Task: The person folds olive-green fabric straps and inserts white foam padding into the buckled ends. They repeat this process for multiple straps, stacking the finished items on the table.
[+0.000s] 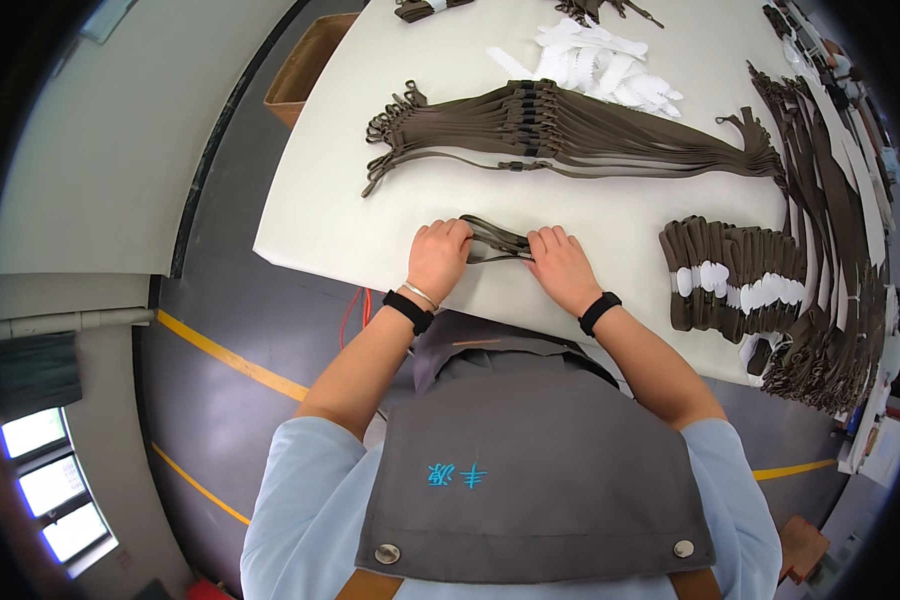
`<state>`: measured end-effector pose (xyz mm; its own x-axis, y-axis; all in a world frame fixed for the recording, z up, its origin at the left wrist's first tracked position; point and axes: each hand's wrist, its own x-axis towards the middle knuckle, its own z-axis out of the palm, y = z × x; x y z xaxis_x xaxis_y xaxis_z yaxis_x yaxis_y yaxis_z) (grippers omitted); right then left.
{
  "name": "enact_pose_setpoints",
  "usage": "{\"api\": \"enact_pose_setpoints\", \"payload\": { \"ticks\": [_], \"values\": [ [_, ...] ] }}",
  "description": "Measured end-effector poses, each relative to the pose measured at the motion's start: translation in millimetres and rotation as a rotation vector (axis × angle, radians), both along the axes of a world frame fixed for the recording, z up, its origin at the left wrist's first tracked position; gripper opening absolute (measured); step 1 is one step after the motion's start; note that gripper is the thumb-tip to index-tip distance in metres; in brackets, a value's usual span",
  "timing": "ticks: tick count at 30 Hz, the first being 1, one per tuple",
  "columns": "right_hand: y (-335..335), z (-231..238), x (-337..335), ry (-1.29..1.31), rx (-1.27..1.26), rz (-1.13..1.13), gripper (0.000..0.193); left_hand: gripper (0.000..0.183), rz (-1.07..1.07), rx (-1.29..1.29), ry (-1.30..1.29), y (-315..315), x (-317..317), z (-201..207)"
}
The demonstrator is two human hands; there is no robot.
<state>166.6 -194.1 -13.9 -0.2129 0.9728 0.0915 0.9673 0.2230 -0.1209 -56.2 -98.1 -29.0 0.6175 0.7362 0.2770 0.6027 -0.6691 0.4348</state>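
Note:
A dark brown strap (498,240), folded into several loops, lies between my hands near the table's front edge. My left hand (440,258) is closed on its left end, and my right hand (562,268) grips the right end with the fingers curled. Just beyond, a long row of matching brown straps (610,135) is spread side by side, with black sliders (532,115) lined up in the middle and hooks or loops at the left end. To the right stand several folded strap bundles (715,250), each wrapped with a white paper band (710,278).
Loose white paper bands (610,60) are piled at the back of the white table (320,200). Long brown straps (830,200) hang over its right edge. A brown bin (310,65) stands on the floor past the left edge. Red cords (355,310) show below the front edge.

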Motion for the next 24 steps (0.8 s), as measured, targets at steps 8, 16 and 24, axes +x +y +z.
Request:
{"api": "enact_pose_setpoints", "payload": {
  "ticks": [8,16,24],
  "values": [
    [-3,0,0,0.08,0.008,-0.01,0.039,0.063,-0.33,0.209,0.218,-15,24,17],
    [-5,3,-4,-0.067,-0.011,-0.009,0.051,0.056,-0.295,0.324,0.449,-18,42,5],
    [0,-6,5,0.03,-0.05,0.058,0.048,0.051,-0.38,0.264,0.354,-6,43,3]
  ]
}}
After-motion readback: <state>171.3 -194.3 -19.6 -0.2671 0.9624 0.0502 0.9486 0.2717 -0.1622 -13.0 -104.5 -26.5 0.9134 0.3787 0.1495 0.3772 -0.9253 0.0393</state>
